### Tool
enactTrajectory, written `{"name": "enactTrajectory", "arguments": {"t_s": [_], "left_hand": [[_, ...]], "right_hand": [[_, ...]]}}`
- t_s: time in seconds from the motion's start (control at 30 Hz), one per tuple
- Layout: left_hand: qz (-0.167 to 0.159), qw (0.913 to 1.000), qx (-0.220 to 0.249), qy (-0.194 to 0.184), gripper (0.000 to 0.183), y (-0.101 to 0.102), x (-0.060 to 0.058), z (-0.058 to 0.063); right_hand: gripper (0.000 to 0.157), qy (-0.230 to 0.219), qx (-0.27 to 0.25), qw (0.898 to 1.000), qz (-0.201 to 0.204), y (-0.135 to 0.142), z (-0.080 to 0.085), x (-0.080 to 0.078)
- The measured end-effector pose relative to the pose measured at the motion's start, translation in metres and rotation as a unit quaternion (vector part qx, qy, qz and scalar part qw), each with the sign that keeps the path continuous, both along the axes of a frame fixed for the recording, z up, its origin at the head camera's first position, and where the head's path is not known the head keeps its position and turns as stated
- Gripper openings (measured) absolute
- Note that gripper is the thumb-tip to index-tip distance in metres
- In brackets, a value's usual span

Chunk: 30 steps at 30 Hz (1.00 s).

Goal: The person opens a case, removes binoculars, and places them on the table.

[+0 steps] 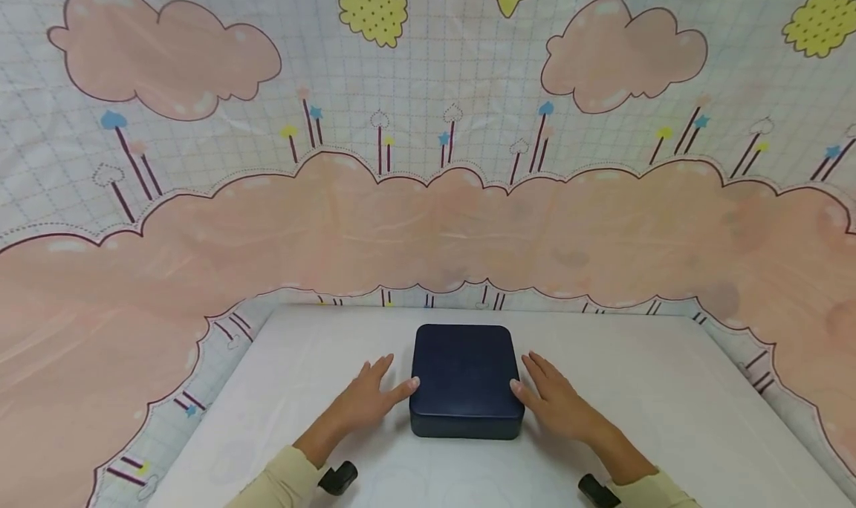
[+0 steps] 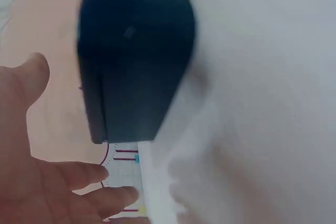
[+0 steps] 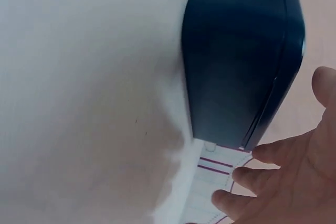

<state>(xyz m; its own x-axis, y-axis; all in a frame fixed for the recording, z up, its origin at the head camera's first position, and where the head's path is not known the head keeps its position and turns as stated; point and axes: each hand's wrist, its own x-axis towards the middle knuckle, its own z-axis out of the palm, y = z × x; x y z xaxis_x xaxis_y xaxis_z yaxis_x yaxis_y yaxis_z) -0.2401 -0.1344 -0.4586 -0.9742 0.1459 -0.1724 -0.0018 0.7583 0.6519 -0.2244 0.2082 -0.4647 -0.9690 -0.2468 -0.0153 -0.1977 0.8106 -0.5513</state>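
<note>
A dark navy box with rounded corners and a closed lid sits on the white table. To its left is my left hand, fingers spread and thumb tip at the box's left edge. On the other side my right hand mirrors it, its thumb tip at the right edge. In the left wrist view the box shows its side wall, with a gap between it and the thumb of the left hand. The right wrist view shows the box's seam and the right hand with its fingers extended beside the box.
The white table extends around the box. A patterned cloth with clouds and small stick shapes hangs behind it and along both sides. Black wrist cameras are strapped by the light yellow sleeves.
</note>
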Motion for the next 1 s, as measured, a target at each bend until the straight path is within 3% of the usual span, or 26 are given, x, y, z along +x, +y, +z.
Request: {"name": "enactTrajectory", "arguments": {"t_s": [0.07,0.17,0.37,0.67,0.9,1.0], "left_hand": [[0.006,0.9974,0.061,-0.037,0.096,-0.001,0.0,0.003],[0.015,0.9841,0.159,-0.079,0.092,-0.002,0.0,0.005],[0.029,0.9584,0.265,-0.102,0.089,-0.002,-0.005,0.003],[0.065,0.9392,0.315,-0.121,0.08,0.004,-0.006,0.004],[0.101,0.918,0.354,-0.147,0.078,0.013,-0.009,0.008],[0.111,0.9128,0.364,-0.147,0.075,0.016,-0.009,0.008]], "right_hand": [[0.079,-0.028,-0.031,0.999,0.001,-0.002,0.001,-0.001],[0.081,-0.066,-0.073,0.995,-0.012,-0.004,0.003,-0.002],[0.082,-0.127,-0.159,0.977,-0.062,-0.008,0.007,-0.001],[0.076,-0.141,-0.245,0.956,-0.084,-0.01,0.007,-0.004],[0.065,-0.133,-0.291,0.939,-0.126,-0.016,0.008,-0.007],[0.061,-0.13,-0.307,0.932,-0.143,-0.019,0.005,-0.009]]}}
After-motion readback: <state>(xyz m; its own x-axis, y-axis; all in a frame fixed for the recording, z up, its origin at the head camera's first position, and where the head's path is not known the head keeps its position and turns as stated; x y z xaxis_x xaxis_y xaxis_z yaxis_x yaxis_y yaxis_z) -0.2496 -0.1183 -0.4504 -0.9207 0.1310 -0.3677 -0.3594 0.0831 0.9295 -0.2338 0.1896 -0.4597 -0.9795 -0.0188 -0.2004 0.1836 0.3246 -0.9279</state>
